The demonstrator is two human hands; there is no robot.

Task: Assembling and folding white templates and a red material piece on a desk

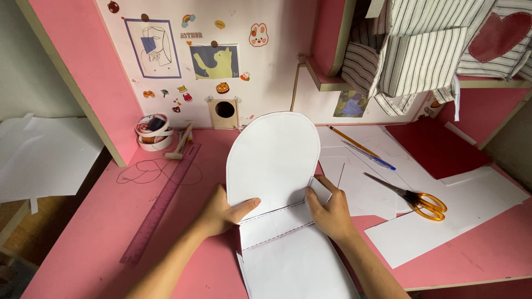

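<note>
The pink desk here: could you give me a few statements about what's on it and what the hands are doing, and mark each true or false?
1. Both hands press on an arched white paper piece. True: the left hand and right hand hold it at its lower edge.
2. The orange-handled scissors are in the right hand. False: they lie on white sheets to the right, untouched.
3. A purple ruler lies left of the hands. True.
4. The pencil and blue pen lie left of the ruler. False: they lie to the right, beyond the arched piece.
5. Rolls of tape sit near the back wall. True.
</note>
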